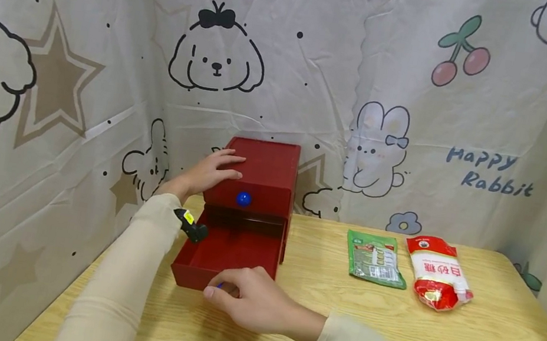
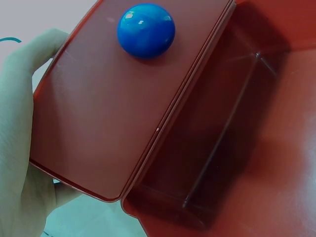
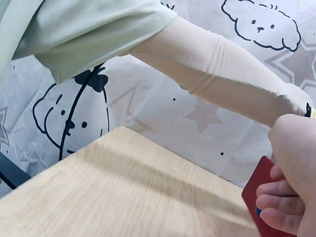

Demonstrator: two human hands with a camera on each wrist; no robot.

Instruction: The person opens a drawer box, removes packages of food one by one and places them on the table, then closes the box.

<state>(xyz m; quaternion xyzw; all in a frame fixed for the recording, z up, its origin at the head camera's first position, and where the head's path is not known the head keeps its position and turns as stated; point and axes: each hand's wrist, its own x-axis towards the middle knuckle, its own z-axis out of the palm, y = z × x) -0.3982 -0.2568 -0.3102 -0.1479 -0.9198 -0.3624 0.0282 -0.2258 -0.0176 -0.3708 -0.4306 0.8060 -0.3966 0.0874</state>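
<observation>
A small dark red drawer box (image 1: pixel 269 164) with two drawers stands at the back left of the table. Its upper drawer is closed, with a round blue knob (image 2: pixel 146 30) on the front. The lower drawer (image 1: pixel 234 248) is pulled out towards me, its red floor visible. My left hand (image 1: pixel 211 171) rests on the top left of the box, fingers stretched over it. With curled fingers, my right hand (image 1: pixel 258 302) holds the lower drawer's blue knob (image 3: pixel 258 210), which is mostly hidden behind the fingers.
To the right on the wooden table (image 1: pixel 339 300) lie a green packet (image 1: pixel 376 259) and a red and white bag (image 1: pixel 437 273) with Chinese print. A patterned curtain (image 1: pixel 288 77) hangs behind and along the left side.
</observation>
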